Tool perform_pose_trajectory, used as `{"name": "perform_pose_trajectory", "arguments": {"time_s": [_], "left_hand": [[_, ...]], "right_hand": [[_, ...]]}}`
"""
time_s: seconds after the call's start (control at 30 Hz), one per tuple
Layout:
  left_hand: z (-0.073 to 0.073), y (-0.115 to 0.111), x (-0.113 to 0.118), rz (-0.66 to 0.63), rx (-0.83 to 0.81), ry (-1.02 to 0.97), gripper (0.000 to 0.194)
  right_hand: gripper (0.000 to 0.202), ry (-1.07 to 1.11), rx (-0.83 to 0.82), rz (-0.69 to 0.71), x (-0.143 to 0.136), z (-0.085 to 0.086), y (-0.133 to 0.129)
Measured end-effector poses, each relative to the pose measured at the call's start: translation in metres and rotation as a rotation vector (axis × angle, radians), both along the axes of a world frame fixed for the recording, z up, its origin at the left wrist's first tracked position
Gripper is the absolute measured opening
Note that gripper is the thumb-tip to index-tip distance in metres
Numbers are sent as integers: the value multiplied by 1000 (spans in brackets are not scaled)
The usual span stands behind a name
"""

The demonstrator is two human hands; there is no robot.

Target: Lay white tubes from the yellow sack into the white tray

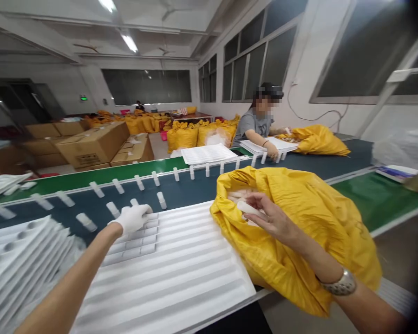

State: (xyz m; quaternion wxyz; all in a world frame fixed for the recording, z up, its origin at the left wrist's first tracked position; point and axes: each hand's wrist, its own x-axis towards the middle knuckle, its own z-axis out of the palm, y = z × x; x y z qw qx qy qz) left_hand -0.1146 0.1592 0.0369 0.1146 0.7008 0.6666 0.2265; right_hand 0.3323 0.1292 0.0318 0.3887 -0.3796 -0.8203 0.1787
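Observation:
My left hand point(131, 221), in a white glove, is over the far left part of a ridged white tray point(181, 264). Its fingers are drawn together beside short white tubes point(139, 252) lying in the tray's grooves; whatever they hold is hidden. My right hand point(273, 220), bare, with a metal band at the wrist, grips a white tube point(250, 209) between thumb and fingers at the mouth of a yellow sack point(310, 218). More pale tubes show inside the sack.
White tubes stand in rows along the dark conveyor belt point(181, 188). Stacked ridged trays point(28, 269) are at the left. Across the belt a co-worker point(256, 125) reaches toward tubes beside another yellow sack point(318, 140). Cardboard boxes point(94, 144) stand behind.

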Motion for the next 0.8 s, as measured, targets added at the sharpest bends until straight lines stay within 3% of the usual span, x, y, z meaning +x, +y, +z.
{"name": "perform_pose_trajectory", "arguments": {"time_s": [0.1,0.23,0.33,0.4,0.63,0.8], "left_hand": [[2,-14,-1,-2,-105,18,24],[19,-59,54,-157,-130,-111,43],[30,-100,93,-349,-141,-321,41],[32,-117,108,-410,-171,-389,42],[16,-137,128,-348,-181,-482,33],[-10,-154,152,-342,-19,-492,20]], "right_hand": [[26,24,66,4,-26,9,-3],[23,42,161,219,-68,22,-16],[25,61,179,325,-89,23,-20],[26,49,199,371,-93,23,-22],[29,-217,252,506,-68,37,-36],[33,-171,-108,436,-67,38,-52]]}}
